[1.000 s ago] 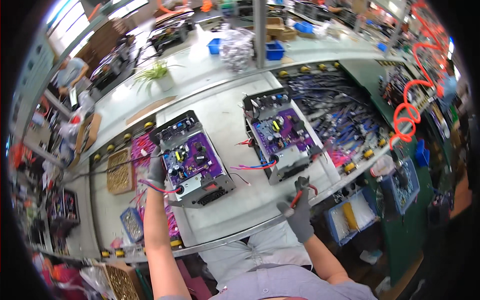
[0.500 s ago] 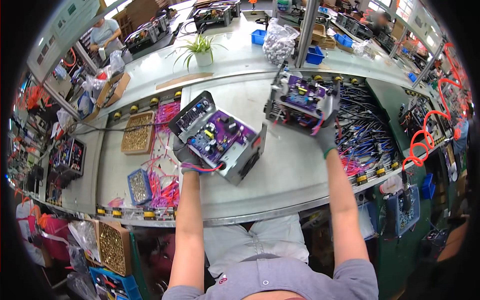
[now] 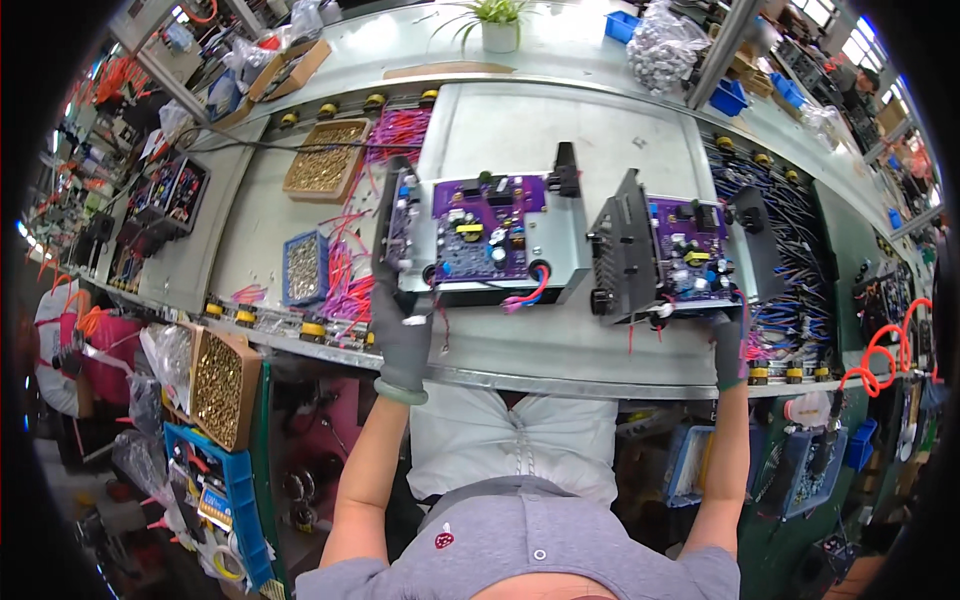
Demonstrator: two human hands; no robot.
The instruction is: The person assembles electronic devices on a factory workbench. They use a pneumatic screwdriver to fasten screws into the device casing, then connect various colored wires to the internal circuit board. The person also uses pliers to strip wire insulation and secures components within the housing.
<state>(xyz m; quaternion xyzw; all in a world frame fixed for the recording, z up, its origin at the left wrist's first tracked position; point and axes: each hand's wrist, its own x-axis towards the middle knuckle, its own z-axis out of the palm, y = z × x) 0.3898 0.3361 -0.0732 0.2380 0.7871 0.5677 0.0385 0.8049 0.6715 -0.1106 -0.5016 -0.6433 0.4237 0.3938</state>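
Observation:
Two metal chassis with purple circuit boards are side by side above the pale work surface (image 3: 480, 345). My left hand (image 3: 402, 335), in a grey glove, grips the left chassis (image 3: 562, 240) at its near left corner, by the dark end panel; some fingertips are hidden. A short bundle of red, blue and pink wires (image 3: 528, 290) sticks out of its near side. My right hand (image 3: 732, 350), also gloved, holds the right chassis (image 3: 625, 245) at its near right corner, its fingers partly behind the casing. A black panel stands on that unit's left side.
Left of the work surface are a tray of brass-coloured parts (image 3: 322, 165), a blue tray of small metal parts (image 3: 305, 268) and pink wires (image 3: 345, 270). Dark and blue cables (image 3: 790, 240) fill the right side. A potted plant (image 3: 500, 38) stands behind; an orange coiled hose (image 3: 880, 355) hangs right.
Both chassis have been turned, and now sit nearly level beside each other. The right one has come nearer to me, with my right hand still on it. The whole view has shifted.

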